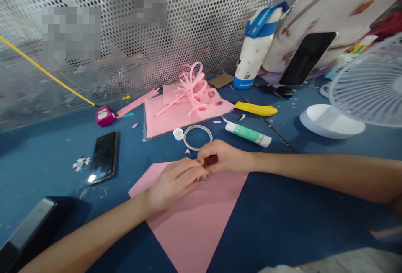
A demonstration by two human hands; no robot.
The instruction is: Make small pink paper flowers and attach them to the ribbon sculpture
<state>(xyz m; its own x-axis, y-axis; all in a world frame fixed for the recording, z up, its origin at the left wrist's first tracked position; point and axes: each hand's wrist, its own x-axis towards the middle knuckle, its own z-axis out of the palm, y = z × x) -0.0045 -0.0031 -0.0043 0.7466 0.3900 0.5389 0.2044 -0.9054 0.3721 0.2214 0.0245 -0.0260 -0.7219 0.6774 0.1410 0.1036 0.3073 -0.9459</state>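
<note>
A pink paper sheet (194,218) lies on the blue table in front of me. My left hand (171,183) rests on its upper part with fingers curled, the fingertips pinching something small I cannot make out. My right hand (220,158) meets it from the right, closed around a dark red object (211,160) that shows between thumb and fingers. Both hands touch at the sheet's top edge.
Behind the hands lie a tape ring (197,137), a white cap (178,134), a glue stick (248,134), a yellow knife (256,109) and pink sheets with curled strips (188,101). A phone (103,158) lies left, a white fan (361,97) and bottle (256,47) right.
</note>
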